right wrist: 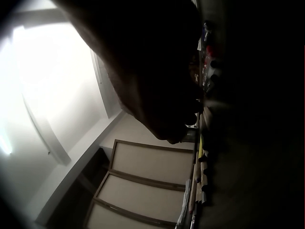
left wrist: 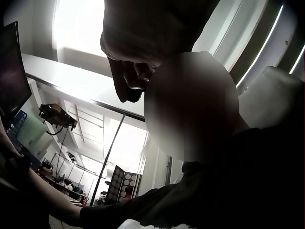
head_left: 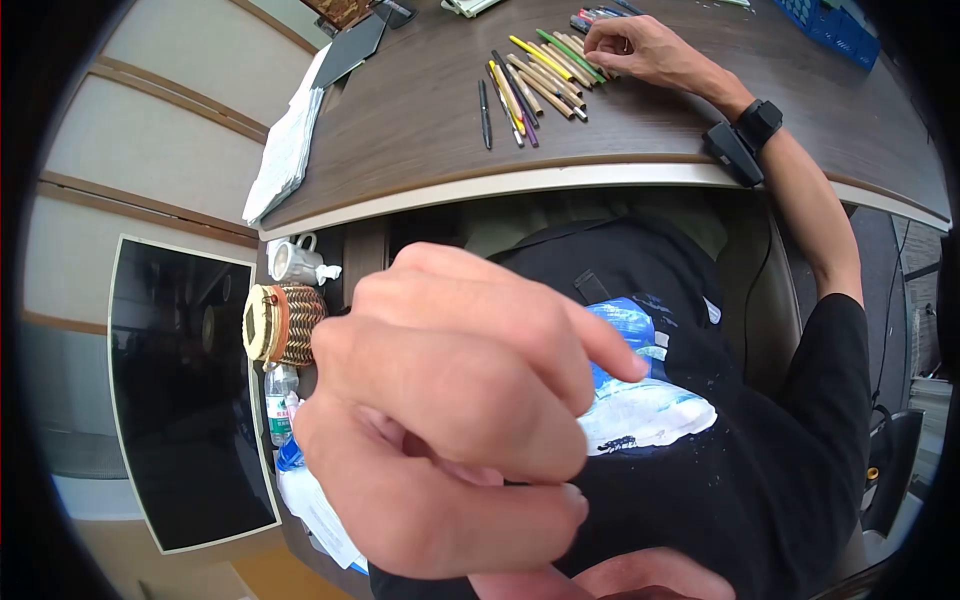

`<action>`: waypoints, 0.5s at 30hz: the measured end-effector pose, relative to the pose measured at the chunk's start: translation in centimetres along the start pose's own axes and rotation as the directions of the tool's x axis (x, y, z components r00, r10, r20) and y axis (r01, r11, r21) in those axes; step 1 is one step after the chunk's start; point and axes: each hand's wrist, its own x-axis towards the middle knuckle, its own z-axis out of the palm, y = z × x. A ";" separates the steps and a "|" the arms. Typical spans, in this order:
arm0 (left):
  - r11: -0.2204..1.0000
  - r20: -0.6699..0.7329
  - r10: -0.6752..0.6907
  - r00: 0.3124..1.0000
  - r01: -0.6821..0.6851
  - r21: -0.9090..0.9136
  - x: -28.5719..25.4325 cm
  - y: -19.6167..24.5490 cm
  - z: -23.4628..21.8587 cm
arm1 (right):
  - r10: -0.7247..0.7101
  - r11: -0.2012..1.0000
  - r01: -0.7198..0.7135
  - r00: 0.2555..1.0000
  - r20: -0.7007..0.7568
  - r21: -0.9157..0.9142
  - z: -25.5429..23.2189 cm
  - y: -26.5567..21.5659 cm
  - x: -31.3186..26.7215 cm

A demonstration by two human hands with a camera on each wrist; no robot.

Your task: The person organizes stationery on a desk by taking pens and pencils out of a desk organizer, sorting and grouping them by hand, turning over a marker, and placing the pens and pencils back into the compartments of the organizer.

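Note:
My left hand (head_left: 450,400) is raised close in front of the head camera, its fingers bent inward and nothing visible in it. In the left wrist view that hand (left wrist: 152,31) appears dark beside a blurred head. At the right end of a row of pencils and pens (head_left: 545,75), my right hand (head_left: 650,52) rests on the desk with fingers loosely curled. The green pencil (head_left: 570,52) lies beside its fingertips. A black pen (head_left: 485,115) lies apart at the row's left end. The right wrist view shows the right hand (right wrist: 143,71) as a dark shape, its grasp hidden.
The brown desk (head_left: 400,120) has papers (head_left: 287,160) and a dark folder (head_left: 350,50) on the left, and a blue basket (head_left: 830,30) at the far right. Beside the lap stand a mug (head_left: 292,262), a woven basket (head_left: 300,325), a bottle (head_left: 280,405) and a black screen (head_left: 190,400).

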 end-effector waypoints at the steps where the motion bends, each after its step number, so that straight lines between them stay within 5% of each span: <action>1: 0.990 0.061 -0.136 0.989 0.135 0.029 1.5 0.8 0.0 | 0.000 1.000 0.000 1.000 0.003 0.003 0.1 -0.1 -0.2; 3: 0.962 0.117 -0.271 0.956 0.264 0.067 2.1 1.2 0.1 | 0.110 0.988 -0.097 0.989 0.099 -0.124 -0.3 -1.4 -0.5; 8: 0.995 -0.074 -0.102 0.992 0.103 0.016 0.3 0.2 1.3 | 0.047 0.992 -0.034 0.993 0.112 -0.121 0.5 -0.5 -0.6; 15: 0.994 -0.053 -0.099 0.994 0.101 0.031 0.5 0.3 1.5 | 0.068 0.992 -0.048 0.983 0.172 -0.114 0.3 -0.9 -0.5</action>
